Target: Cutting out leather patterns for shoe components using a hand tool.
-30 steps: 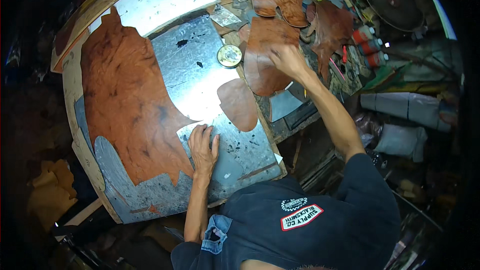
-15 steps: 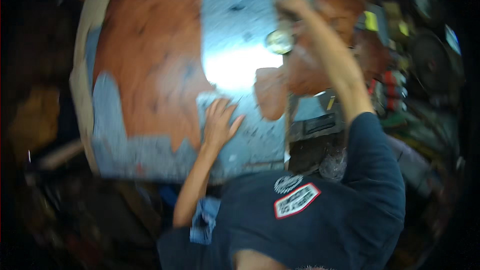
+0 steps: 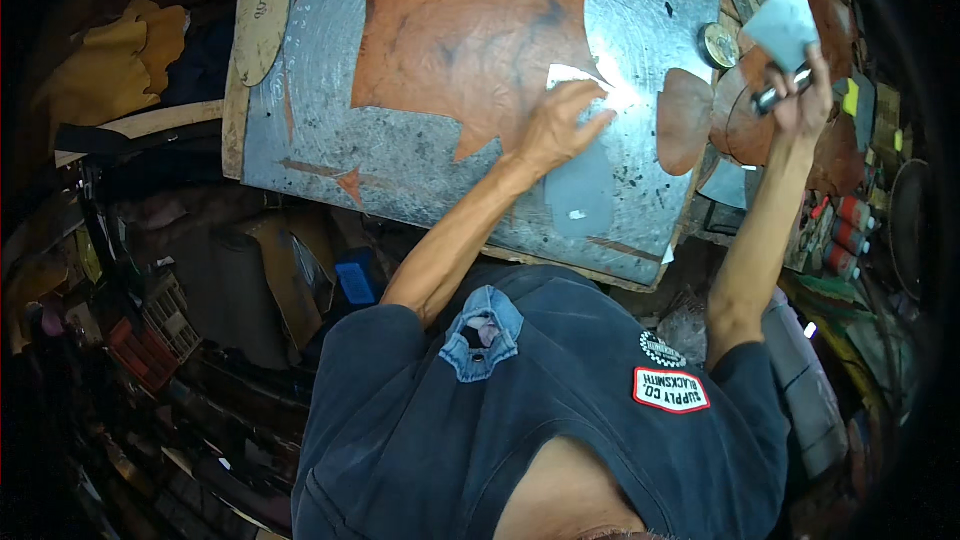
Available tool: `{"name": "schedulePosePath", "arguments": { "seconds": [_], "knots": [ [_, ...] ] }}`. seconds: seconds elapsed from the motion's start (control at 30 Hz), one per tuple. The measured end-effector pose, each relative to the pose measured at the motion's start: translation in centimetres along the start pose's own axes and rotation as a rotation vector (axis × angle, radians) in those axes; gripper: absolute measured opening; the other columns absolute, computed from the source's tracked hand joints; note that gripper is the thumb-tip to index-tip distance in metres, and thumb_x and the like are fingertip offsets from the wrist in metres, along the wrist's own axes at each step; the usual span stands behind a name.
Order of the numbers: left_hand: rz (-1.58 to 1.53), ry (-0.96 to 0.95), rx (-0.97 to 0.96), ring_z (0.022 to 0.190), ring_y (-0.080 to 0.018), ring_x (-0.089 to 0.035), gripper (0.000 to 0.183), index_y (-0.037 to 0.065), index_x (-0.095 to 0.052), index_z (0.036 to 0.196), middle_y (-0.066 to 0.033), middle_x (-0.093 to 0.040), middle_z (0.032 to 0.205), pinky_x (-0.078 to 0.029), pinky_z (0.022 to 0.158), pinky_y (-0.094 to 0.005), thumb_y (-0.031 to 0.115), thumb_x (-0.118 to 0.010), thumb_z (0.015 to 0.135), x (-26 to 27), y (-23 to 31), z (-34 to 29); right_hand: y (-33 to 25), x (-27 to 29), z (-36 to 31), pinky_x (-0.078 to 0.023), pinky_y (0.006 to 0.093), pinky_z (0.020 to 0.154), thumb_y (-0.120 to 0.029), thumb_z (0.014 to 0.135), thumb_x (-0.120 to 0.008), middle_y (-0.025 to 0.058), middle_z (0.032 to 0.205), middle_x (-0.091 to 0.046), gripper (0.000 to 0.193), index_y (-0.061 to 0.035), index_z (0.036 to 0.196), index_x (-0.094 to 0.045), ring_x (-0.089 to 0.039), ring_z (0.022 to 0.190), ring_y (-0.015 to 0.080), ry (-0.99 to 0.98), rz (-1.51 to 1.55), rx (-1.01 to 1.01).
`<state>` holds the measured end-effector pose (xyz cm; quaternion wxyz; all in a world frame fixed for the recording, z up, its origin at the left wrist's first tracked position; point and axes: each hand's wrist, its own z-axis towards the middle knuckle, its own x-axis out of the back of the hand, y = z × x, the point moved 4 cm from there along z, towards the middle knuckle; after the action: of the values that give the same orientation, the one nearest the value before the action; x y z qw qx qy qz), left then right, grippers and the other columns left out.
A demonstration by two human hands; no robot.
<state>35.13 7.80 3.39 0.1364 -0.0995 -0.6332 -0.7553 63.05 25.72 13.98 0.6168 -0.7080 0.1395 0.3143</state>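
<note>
My right hand (image 3: 803, 105) is closed around the dark handle of a broad, fan-shaped leather knife (image 3: 785, 28), raised over the right side of the worktable with its grey blade pointing away from me. My left hand (image 3: 560, 128) rests with thumb and fingers apart on a grey flat template (image 3: 580, 195), whose far end shines white under the light. Left of that hand lies a large brown leather hide (image 3: 450, 30) with a ragged near edge. The template lies beside this hide on a scratched grey metal sheet (image 3: 430, 180); my hand covers part of it.
A round tin (image 3: 718, 45) stands near the table's right edge. Brown leather pieces (image 3: 685, 120) lie beside it. A small leather scrap (image 3: 350, 185) is on the sheet's near left. Red-and-grey cylinders (image 3: 850, 235) sit far right. Yellow leather (image 3: 120, 60) hangs at the left.
My right hand has come back from the far right with the knife now plainly visible in it. My left hand stays at the template. The view has shifted, so the table appears farther right.
</note>
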Motion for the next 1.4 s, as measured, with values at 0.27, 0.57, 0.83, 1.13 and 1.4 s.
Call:
{"name": "schedulePosePath", "arguments": {
  "seconds": [0.27,0.57,0.83,1.13,1.4],
  "knots": [
    [0.575,0.373,0.254,0.122,-0.0332,-0.053,0.042,-0.006,-0.055,0.125,-0.0233,-0.056,0.129,-0.039,0.105,-0.039,0.02,-0.059,0.093,24.3,-8.0,-2.8,18.0,-10.4,-16.1,-0.037,0.0243,0.039,-0.016,0.086,-0.068,-0.0018,0.063,-0.05,0.021,-0.0079,0.1,-0.054,-0.045,0.044,0.0084,0.487,-0.43,-0.477],
    [-0.54,0.34,0.657,0.094,-0.0143,-0.063,0.039,-0.006,-0.055,0.126,-0.0151,-0.064,0.116,-0.05,0.079,-0.026,0.013,-0.06,0.093,27.4,-13.2,-1.0,25.6,-16.0,-14.5,-0.041,0.0239,0.038,-0.013,0.087,-0.065,-0.0016,0.069,-0.049,0.06,0.0026,0.139,-0.039,-0.045,0.046,0.0072,0.519,-0.387,-0.533],
    [-0.3,-0.292,0.68,0.087,-0.0108,-0.062,0.032,-0.007,-0.061,0.116,-0.0069,-0.068,0.101,-0.048,0.082,-0.0235,0.018,-0.061,0.095,25.1,-12.3,-2.9,25.0,-13.8,-16.4,-0.04,0.0247,0.037,-0.014,0.088,-0.067,-0.0012,0.064,-0.048,0.019,-0.0097,0.096,-0.051,-0.047,0.045,0.0086,0.658,-0.132,-0.565],
    [-0.272,-0.602,0.878,0.06,-0.0112,-0.063,0.024,-0.006,-0.063,0.106,-0.007,-0.066,0.078,-0.05,0.052,-0.0248,0.013,-0.06,0.092,25.5,-10.0,-8.3,22.6,-13.0,-23.7,-0.039,0.0254,0.038,-0.016,0.087,-0.068,-0.0024,0.066,-0.05,0.017,-0.0122,0.096,-0.054,-0.046,0.045,0.0082,0.764,-0.318,-0.838],
    [-0.236,-0.486,1.026,0.062,-0.0143,-0.066,0.025,-0.003,-0.064,0.1,-0.007,-0.064,0.073,-0.052,0.051,-0.0246,0.021,-0.06,0.096,26.7,-10.7,-7.1,22.7,-13.5,-23.5,-0.041,0.0254,0.041,-0.017,0.084,-0.072,-0.0019,0.062,-0.05,0.025,-0.0081,0.098,-0.053,-0.047,0.044,0.0088,0.782,-0.351,-0.784]
  ]
}}
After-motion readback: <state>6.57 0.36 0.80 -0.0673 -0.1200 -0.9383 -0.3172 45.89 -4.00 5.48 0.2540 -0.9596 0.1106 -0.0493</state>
